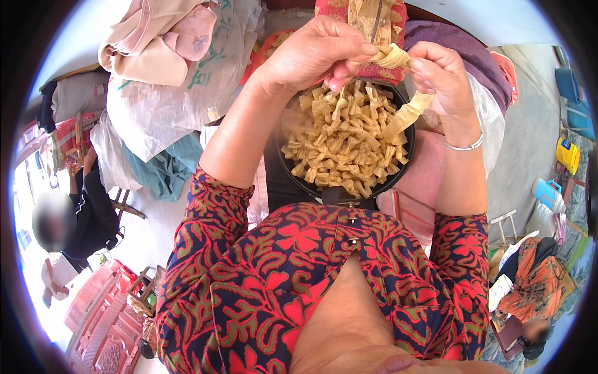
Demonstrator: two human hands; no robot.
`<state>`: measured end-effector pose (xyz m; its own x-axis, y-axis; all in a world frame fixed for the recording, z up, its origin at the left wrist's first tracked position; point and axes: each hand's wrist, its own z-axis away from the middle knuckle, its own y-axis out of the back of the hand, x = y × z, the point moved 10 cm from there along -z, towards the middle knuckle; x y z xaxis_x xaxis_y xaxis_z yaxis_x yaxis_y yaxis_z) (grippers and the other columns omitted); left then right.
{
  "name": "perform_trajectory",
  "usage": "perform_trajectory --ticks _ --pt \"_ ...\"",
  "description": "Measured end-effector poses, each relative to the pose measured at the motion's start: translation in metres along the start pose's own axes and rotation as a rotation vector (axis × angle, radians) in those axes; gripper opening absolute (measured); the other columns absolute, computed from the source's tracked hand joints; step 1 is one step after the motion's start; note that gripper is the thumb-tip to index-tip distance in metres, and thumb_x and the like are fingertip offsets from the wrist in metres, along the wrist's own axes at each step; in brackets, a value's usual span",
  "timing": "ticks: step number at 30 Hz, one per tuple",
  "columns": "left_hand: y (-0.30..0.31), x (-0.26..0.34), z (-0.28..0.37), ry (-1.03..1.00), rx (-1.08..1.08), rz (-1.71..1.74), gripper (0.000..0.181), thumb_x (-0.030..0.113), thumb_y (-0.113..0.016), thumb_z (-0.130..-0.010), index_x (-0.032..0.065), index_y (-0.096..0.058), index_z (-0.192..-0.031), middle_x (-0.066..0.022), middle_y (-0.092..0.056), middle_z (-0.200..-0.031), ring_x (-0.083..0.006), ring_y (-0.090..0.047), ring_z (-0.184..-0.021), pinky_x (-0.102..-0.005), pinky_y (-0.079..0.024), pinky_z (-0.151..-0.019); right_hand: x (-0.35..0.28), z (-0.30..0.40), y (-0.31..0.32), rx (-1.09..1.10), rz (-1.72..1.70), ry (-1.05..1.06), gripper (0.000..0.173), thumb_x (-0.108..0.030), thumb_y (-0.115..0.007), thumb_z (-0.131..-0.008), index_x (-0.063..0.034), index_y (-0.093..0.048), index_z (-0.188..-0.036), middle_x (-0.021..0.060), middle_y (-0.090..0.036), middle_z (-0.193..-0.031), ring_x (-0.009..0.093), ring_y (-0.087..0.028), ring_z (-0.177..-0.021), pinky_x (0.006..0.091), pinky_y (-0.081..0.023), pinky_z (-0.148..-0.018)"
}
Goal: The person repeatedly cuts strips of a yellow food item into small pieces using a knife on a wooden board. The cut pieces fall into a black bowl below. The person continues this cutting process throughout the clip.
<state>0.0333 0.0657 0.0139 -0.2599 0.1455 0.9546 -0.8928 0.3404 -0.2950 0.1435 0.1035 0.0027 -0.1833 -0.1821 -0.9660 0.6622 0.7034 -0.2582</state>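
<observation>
A pale yellow strip, which looks like tofu skin, is twisted into a loose knot between my two hands. My left hand pinches one end of it between thumb and fingers. On the other side my right hand, with a metal bangle at the wrist, grips the strip close to the knot. The strip's flat tail hangs from under my right hand over the pan. Below, a round black pan is heaped with many small knotted pieces of the same yellow material.
Beyond the pan stands a red-cloth-covered support with a wooden piece on top. A large plastic sack bulges at left, with folded cloth on it. Pink towel lies right of the pan. Two people sit farther off.
</observation>
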Motion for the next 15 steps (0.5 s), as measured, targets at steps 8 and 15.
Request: perform_trajectory --ticks 8,15 --pt "0.016 0.001 0.001 -0.046 0.015 -0.847 0.026 0.028 -0.061 -0.086 0.0025 -0.059 -0.084 -0.0055 -0.06 -0.072 -0.013 -0.058 -0.065 -0.0263 -0.047 -0.06 -0.008 0.005 0.003 0.059 0.357 0.111 0.01 -0.006 -0.06 -0.084 -0.0006 -0.059 -0.075 -0.0081 -0.052 -0.066 0.002 -0.043 -0.059 0.0192 -0.034 -0.051" --pt "-0.01 -0.015 -0.001 -0.01 -0.188 -0.932 0.022 0.025 -0.053 -0.09 0.0027 -0.054 -0.091 -0.0128 -0.055 -0.069 -0.026 -0.055 -0.061 -0.0363 -0.044 -0.058 -0.005 -0.002 -0.006 0.053 0.618 0.136 0.015 -0.008 -0.061 -0.083 0.0006 -0.058 -0.072 -0.0063 -0.044 -0.057 0.002 -0.037 -0.055 0.0218 -0.031 -0.047"
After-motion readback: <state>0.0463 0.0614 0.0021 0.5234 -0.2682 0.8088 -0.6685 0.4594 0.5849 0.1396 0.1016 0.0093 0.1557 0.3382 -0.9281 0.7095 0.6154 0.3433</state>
